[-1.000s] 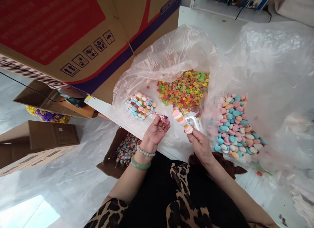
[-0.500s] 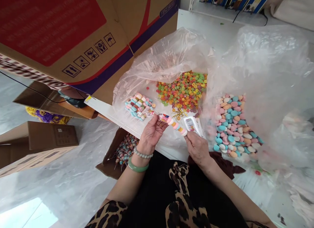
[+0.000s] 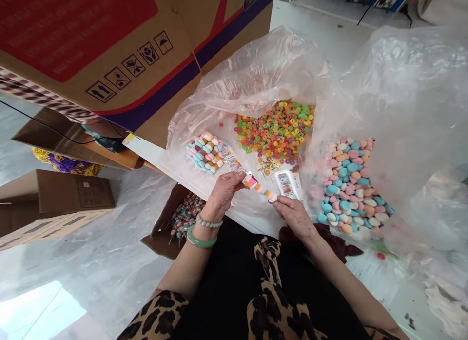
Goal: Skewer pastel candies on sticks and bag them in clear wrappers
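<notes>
My left hand [image 3: 224, 188] pinches the shiny wrapper [image 3: 234, 162], fingers closed. My right hand [image 3: 295, 216] has its fingers closed on the candy stick [image 3: 263, 190], poking out toward four o'clock. Little candy rings [image 3: 276, 128] lie at twelve o'clock, pastel candies [image 3: 345, 184] at three.

Bright light patches the grey marbled floor [image 3: 120, 262].

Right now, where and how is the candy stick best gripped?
Probably pinch the candy stick at its bare end, from the right, as the right hand does: it is long and slim, and that end juts from the printed wrapper, which the left hand pinches.
</notes>
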Available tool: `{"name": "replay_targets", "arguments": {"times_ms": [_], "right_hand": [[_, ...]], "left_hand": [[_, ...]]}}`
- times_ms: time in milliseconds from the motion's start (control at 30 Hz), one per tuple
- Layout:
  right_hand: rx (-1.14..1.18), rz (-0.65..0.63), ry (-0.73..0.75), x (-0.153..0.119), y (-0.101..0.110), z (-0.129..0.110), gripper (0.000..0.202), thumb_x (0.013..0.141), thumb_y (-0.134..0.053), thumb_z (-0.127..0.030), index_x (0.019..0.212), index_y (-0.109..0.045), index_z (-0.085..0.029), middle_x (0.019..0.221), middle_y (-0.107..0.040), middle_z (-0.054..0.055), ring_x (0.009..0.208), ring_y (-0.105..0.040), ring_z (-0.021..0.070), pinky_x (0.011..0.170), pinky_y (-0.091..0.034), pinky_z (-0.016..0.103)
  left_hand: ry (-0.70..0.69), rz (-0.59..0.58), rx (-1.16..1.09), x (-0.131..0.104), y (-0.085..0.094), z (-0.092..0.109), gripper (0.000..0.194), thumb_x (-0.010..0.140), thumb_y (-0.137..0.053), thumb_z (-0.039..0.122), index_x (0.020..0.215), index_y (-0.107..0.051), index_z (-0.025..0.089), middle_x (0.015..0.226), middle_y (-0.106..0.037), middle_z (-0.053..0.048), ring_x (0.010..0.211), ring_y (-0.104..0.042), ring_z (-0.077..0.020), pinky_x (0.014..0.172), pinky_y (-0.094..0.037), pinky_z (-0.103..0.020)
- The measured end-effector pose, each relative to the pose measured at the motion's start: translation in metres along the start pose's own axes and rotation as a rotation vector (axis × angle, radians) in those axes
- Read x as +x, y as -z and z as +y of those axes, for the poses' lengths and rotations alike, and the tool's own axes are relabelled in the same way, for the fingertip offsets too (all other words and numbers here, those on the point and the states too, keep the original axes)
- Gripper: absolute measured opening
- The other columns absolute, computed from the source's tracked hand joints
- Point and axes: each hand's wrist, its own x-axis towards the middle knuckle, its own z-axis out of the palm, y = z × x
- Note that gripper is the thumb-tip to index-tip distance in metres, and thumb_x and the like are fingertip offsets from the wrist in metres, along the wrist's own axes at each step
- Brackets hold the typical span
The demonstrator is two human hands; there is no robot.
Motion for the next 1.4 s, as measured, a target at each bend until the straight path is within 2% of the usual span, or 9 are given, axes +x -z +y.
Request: {"name": "replay_targets", "arguments": {"times_ms": [200,300,433,633,800,967,1133,1267,1400], "right_hand": [[-0.52,0.28,0.228,0.0,-0.018,0.001,0.032,0.096,-0.037,-0.03,0.086,-0.065,-0.017,0.074,-0.062,0.007,0.068,-0.053,0.0171,0.061,-0.034,0.026],[-0.522,0.254,0.23,0.001,-0.025,0.0,0.031,0.095,-0.038,-0.027,0.088,-0.066,-0.016,0.073,-0.062,0.008,0.067,-0.053,0.0171,0.06,-0.034,0.027],[0.023,0.0,-0.021,0.006,-0.021,-0.005,0.027,0.089,-0.05,-0.037,0.074,-0.062,-0.018,0.056,-0.048,-0.001,0.051,-0.04,0.0113,0.05,-0.028,0.025],[1.036,-0.657,-0.519,0.017,-0.013,-0.004,0.018,0.086,-0.059,-0.029,0.094,-0.062,-0.014,0.049,-0.033,-0.012,0.038,-0.007,0.0024,0.037,-0.007,0.017],[1.278,-0.725,-0.529,0.021,-0.018,0.002,0.021,0.097,-0.039,-0.022,0.093,-0.058,-0.015,0.048,-0.024,-0.013,0.038,0.001,0.0035,0.036,-0.006,0.014],[0.798,-0.422,-0.412,0.018,-0.033,-0.009,0.019,0.093,-0.047,-0.029,0.094,-0.061,-0.016,0.05,-0.034,-0.01,0.037,-0.014,0.0044,0.038,-0.015,0.018],[-0.38,0.169,0.148,0.013,-0.041,-0.001,0.028,0.094,-0.043,-0.024,0.103,-0.067,-0.015,0.072,-0.063,0.006,0.062,-0.055,0.0153,0.056,-0.037,0.026],[-0.932,0.239,0.299,0.013,-0.039,0.014,0.04,0.091,-0.04,-0.01,0.126,-0.059,-0.008,0.085,-0.069,0.013,0.069,-0.061,0.0198,0.058,-0.039,0.03],[-0.913,0.188,0.275,0.018,-0.037,0.01,0.039,0.092,-0.039,-0.011,0.126,-0.06,-0.01,0.087,-0.07,0.013,0.069,-0.062,0.02,0.058,-0.037,0.03]], "left_hand": [[-0.062,0.042,0.002,-0.001,-0.006,-0.01,0.036,0.058,-0.086,0.044,0.068,-0.074,0.011,0.067,-0.071,-0.006,0.063,-0.063,-0.0137,0.068,-0.051,-0.028],[-0.089,0.049,-0.049,-0.001,-0.008,-0.013,0.038,0.059,-0.086,0.046,0.073,-0.075,0.013,0.067,-0.071,-0.005,0.063,-0.064,-0.0138,0.07,-0.052,-0.029],[-0.126,0.047,-0.061,-0.001,-0.007,-0.017,0.038,0.058,-0.088,0.043,0.079,-0.076,0.014,0.072,-0.073,-0.004,0.069,-0.066,-0.0144,0.073,-0.051,-0.027],[-0.123,0.009,-0.071,0.0,-0.005,-0.019,0.035,0.058,-0.088,0.039,0.079,-0.075,0.014,0.074,-0.073,-0.004,0.072,-0.07,-0.0171,0.078,-0.052,-0.03],[-0.116,0.032,-0.126,0.001,-0.002,-0.021,0.034,0.056,-0.09,0.036,0.078,-0.074,0.016,0.078,-0.073,-0.003,0.075,-0.069,-0.0169,0.079,-0.052,-0.031],[-0.097,-0.013,-0.069,-0.002,-0.008,-0.023,0.029,0.061,-0.087,0.036,0.074,-0.074,0.014,0.075,-0.072,-0.004,0.075,-0.068,-0.0164,0.079,-0.051,-0.03],[-0.042,0.007,-0.065,-0.002,-0.009,-0.023,0.03,0.06,-0.087,0.034,0.077,-0.075,0.013,0.078,-0.073,-0.006,0.072,-0.065,-0.014,0.078,-0.05,-0.028],[-0.029,0.066,-0.054,-0.002,-0.005,-0.02,0.032,0.059,-0.087,0.035,0.077,-0.073,0.013,0.073,-0.071,-0.003,0.068,-0.063,-0.0127,0.074,-0.051,-0.028],[-0.055,0.087,-0.017,-0.004,-0.006,-0.021,0.034,0.059,-0.087,0.039,0.074,-0.073,0.012,0.07,-0.07,-0.003,0.066,-0.061,-0.0113,0.074,-0.05,-0.027]]}}
